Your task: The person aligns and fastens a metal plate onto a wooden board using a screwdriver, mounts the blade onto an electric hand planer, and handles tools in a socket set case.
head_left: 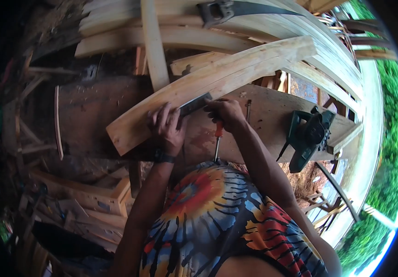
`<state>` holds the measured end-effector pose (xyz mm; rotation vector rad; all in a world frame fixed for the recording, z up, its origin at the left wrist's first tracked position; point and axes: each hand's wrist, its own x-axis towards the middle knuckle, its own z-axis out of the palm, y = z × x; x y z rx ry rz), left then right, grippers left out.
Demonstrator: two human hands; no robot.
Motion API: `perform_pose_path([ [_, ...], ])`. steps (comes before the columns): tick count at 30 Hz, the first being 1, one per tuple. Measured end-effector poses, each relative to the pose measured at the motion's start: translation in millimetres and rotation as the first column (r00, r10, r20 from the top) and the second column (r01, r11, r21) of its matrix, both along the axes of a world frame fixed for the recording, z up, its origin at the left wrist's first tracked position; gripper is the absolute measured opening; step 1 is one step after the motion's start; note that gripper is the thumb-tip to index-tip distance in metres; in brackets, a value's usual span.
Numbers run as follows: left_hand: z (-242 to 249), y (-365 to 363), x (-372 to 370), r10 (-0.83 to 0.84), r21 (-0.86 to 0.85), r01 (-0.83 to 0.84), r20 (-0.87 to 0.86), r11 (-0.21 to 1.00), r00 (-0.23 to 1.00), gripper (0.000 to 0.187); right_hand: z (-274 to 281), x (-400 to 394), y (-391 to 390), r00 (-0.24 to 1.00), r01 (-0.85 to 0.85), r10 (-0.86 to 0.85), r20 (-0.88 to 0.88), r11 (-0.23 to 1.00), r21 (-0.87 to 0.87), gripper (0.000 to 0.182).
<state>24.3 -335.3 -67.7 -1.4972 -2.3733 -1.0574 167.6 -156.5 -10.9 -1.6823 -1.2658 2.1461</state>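
A long pale wooden board (236, 71) lies slantwise across the brown workbench (97, 106). My left hand (168, 127) is closed at the board's near edge, its fingers curled beside one end of a dark flat metal piece (193, 104) with a shiny edge. At the other end of that piece, my right hand (227, 113) is closed with its fingertips pinched together. A screwdriver (218, 130) with an orange-red handle extends below my right hand, its shaft pointing toward my body. The palm hides the top of its handle.
A green power tool (308, 131) rests on the bench at the right, near a small wood block (345, 138). A handsaw (217, 11) lies on stacked planks (273, 21) at the back. One narrow batten (154, 46) crosses behind the board; a thin strip (58, 122) lies at left.
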Motion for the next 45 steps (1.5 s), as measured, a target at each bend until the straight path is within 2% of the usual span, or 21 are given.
perform_pose_path([
  [4,-1,-6,-7,-0.084,-0.135,0.081,-0.018,0.988,0.996,0.045,7,-4,-2,0.996,0.084,-0.084,0.01,0.996,-0.036,0.025],
  [6,16,-7,-2,-0.128,-0.172,0.106,-0.121,0.979,0.984,0.048,1,0,0,0.994,0.104,-0.108,-0.033,0.99,-0.092,0.021],
  [7,23,-7,-2,-0.143,-0.193,0.108,-0.176,0.975,0.974,0.05,6,5,0,0.988,0.127,-0.132,-0.076,0.99,-0.067,0.019],
  [10,30,3,7,-0.198,-0.084,0.19,-0.099,0.978,0.975,0.048,24,19,-3,0.972,0.18,-0.178,-0.157,0.984,0.003,0.017],
  [12,44,15,21,-0.241,-0.1,0.231,-0.106,0.968,0.965,0.045,47,42,0,0.972,0.201,-0.192,-0.137,0.978,0.053,0.018],
  [14,52,26,33,-0.294,-0.107,0.284,-0.095,0.953,0.951,0.042,35,69,15,0.943,0.316,-0.301,-0.141,0.943,0.102,0.018],
  [15,56,33,42,-0.317,-0.083,0.31,-0.09,0.947,0.944,0.034,26,85,23,0.925,0.37,-0.353,-0.141,0.921,0.124,0.019],
  [18,49,50,62,-0.421,-0.094,0.416,-0.043,0.904,0.906,0.027,-1,138,52,0.8,0.579,-0.552,-0.236,0.813,0.064,0.018],
  [19,44,58,68,-0.468,-0.061,0.468,0.017,0.881,0.884,0.022,-2,150,61,0.743,0.646,-0.629,-0.227,0.763,0.0,0.017],
  [21,36,72,82,-0.529,-0.081,0.528,0.01,0.846,0.849,0.023,-5,170,69,0.612,0.759,-0.767,-0.19,0.638,-0.129,0.015],
  [24,28,94,102,-0.593,-0.092,0.591,0.005,0.801,0.805,0.022,-18,180,70,0.546,0.807,-0.82,-0.172,0.57,-0.152,0.016],
  [27,24,119,115,-0.645,-0.08,0.642,-0.007,0.762,0.764,0.017,-38,183,70,0.539,0.807,-0.821,-0.191,0.568,-0.163,0.017],
  [30,18,133,128,-0.58,-0.207,0.564,-0.023,0.799,0.814,0.016,-49,185,73,0.515,0.813,-0.827,-0.225,0.554,-0.179,0.017],
  [31,17,138,132,-0.549,-0.216,0.528,-0.046,0.821,0.834,0.025,-47,185,73,0.533,0.805,-0.818,-0.218,0.569,-0.167,0.017],
  [34,15,153,141,-0.465,-0.311,0.43,-0.046,0.848,0.884,0.031,-44,187,68,0.566,0.796,-0.807,-0.172,0.588,-0.142,0.018],
  [36,13,163,143,-0.426,-0.397,0.385,-0.017,0.833,0.904,0.035,-47,186,69,0.562,0.808,-0.819,-0.116,0.573,-0.137,0.021],
  [40,9,174,145,-0.378,-0.508,0.314,-0.024,0.802,0.926,0.039,-33,185,57,0.565,0.805,-0.814,-0.136,0.58,-0.124,0.027],
  [43,18,177,141,-0.375,-0.593,0.366,0.113,0.718,0.92,0.04,-35,192,57,0.63,0.76,-0.766,-0.129,0.642,-0.102,0.031],
  [45,14,175,139,-0.381,-0.574,0.381,0.126,0.725,0.916,0.04,-32,196,49,0.651,0.737,-0.745,-0.145,0.666,-0.116,0.035],
])
